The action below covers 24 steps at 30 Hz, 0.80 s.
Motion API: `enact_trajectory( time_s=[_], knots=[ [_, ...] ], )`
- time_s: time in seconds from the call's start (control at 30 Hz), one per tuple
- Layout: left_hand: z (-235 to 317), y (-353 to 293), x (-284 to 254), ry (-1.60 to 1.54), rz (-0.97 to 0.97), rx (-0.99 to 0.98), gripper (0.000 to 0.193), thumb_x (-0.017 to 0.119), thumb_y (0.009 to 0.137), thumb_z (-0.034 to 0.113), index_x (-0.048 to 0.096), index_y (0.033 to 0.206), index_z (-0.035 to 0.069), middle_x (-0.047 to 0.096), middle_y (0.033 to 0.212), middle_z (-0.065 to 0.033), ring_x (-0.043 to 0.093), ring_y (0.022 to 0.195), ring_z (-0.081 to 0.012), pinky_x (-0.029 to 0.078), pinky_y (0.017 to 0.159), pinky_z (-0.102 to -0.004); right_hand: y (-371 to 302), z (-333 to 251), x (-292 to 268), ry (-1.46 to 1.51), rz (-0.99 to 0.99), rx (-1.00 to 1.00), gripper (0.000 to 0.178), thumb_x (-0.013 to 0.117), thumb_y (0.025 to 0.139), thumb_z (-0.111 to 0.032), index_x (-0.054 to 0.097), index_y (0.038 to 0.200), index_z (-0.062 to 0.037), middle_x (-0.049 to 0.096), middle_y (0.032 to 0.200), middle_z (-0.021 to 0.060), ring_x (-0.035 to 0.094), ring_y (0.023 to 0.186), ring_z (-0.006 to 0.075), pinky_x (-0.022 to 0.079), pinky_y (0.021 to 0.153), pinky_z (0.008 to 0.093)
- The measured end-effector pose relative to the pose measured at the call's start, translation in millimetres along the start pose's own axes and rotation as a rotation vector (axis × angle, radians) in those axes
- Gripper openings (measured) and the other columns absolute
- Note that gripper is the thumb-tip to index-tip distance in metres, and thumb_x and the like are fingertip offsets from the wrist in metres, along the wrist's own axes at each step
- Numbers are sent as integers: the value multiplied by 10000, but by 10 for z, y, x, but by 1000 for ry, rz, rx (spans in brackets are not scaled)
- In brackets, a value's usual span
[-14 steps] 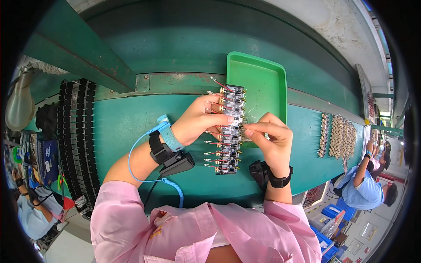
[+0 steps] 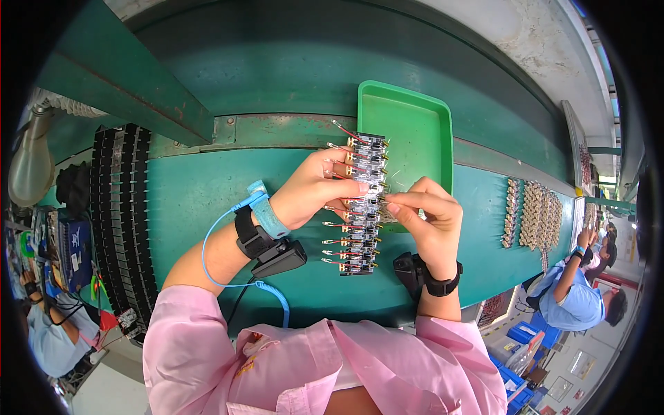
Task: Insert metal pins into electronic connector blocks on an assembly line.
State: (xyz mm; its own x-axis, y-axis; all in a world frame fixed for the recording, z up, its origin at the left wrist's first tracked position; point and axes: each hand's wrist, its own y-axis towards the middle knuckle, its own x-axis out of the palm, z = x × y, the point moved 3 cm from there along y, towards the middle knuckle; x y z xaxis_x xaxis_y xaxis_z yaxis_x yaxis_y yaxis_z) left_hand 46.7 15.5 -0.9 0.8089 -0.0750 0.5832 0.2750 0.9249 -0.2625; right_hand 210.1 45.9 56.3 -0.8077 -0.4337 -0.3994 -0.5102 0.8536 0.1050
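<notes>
A long black strip of small electrical parts (image 2: 361,238) stands lengthwise before me, with red wires along its left side and brass-coloured pins along its right. My left hand (image 2: 319,185) grips the strip near its middle, thumb on top and fingers beneath. At the strip's right edge my right hand (image 2: 430,214) is closed in a pinch, thumb against forefinger, beside one of the pins. Whatever lies between those fingertips is too small to make out. Behind the strip and partly hidden by it, a green tray (image 2: 448,138) holds thin wire-like pieces (image 2: 398,185).
Rows of small metallic parts (image 2: 541,218) lie on the green bench to the right. Stacked black strips (image 2: 123,221) stand at the left, near a blue box (image 2: 76,252). A blue coiled cord (image 2: 273,294) runs from my left wrist strap. Co-workers (image 2: 570,294) sit at both sides.
My right fingertips have shifted very slightly at the strip's edge. The left hand and the strip stay in place.
</notes>
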Motion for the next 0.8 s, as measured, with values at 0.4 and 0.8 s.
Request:
enact_trajectory(
  time_s=[0.4, 0.8],
  knots=[
    [23, -13, 11, -10, 1, 10, 288, 585, 767, 60, 493, 1038, 25, 606, 859, -45, 603, 706, -93, 513, 540, -211, -9, -32, 33, -110, 19, -94, 153, 651, 652, 67, 668, 780, -13, 501, 622, 11, 458, 548, 75, 354, 497, 205],
    [17, -11, 24, 17, -36, 17, 304, 593, 762, 77, 491, 1042, 18, 605, 865, -39, 594, 712, -78, 500, 534, -191, 14, -42, 44, -239, 44, -193, 118, 628, 646, 81, 611, 731, 0, 496, 618, 26, 449, 533, 92, 361, 480, 211]
  ],
)
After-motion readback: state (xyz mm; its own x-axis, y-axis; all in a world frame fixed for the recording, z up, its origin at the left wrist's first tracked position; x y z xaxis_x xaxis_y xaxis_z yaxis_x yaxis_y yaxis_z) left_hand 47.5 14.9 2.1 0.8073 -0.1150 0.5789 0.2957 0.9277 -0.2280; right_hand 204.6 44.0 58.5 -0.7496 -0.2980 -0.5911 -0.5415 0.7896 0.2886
